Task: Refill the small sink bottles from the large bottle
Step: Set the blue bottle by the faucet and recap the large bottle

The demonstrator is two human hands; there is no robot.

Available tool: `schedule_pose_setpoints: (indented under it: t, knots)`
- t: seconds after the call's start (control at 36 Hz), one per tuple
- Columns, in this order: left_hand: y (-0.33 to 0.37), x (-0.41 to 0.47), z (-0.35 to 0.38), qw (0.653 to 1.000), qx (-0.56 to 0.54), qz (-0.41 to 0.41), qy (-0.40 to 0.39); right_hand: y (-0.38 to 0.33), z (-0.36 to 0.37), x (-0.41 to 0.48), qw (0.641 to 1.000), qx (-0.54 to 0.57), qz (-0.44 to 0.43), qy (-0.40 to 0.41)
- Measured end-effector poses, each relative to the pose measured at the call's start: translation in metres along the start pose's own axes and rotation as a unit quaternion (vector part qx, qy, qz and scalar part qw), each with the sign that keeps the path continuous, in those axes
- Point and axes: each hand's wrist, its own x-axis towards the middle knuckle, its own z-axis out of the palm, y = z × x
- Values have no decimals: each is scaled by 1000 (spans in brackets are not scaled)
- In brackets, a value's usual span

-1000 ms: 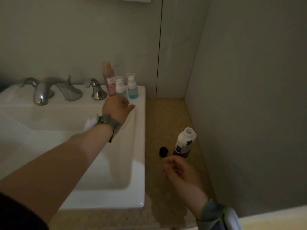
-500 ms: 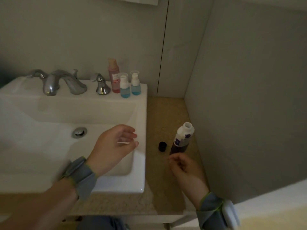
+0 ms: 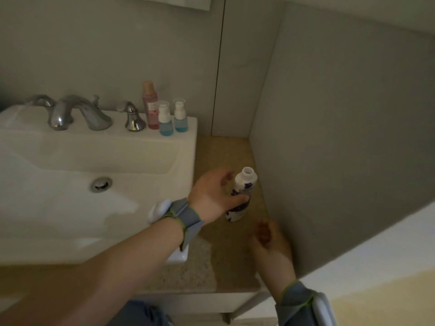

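The large white bottle (image 3: 244,184) with a purple label stands uncapped on the speckled counter, right of the sink. My left hand (image 3: 214,196) wraps around its left side, the thumb across the label. Its black cap is hidden behind that hand. My right hand (image 3: 270,241) hovers just in front of the bottle, fingers curled in, with nothing visible in it. Two small bottles with blue liquid and white pump tops (image 3: 166,124) (image 3: 180,120) stand on the sink's back right corner. A taller pink bottle (image 3: 150,107) stands beside them.
The white sink (image 3: 188,149) fills the left, with a chrome faucet (image 3: 77,111) and a drain (image 3: 101,184). The tan counter (image 3: 226,154) is a narrow strip between the sink and the grey side wall (image 3: 329,137).
My left hand has pulled back from the small bottles, crossed over the sink's edge and reached the large bottle. My right hand stays in front of it.
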Motion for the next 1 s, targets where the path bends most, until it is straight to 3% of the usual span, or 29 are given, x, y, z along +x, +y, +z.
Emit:
schedule_pose_setpoints:
  t: [0.56,0.83,1.0]
  knots:
    - [4,9,16,998,21,-51,29,7,-1,-1,1000,-12,14,-15]
    - [6,-21,-31,991,-108,-12,82,3,1,8,999,12,10,-31]
    - [2,-52,-75,975,-176,9,134,-3,22,24,998,-29,-42,-27]
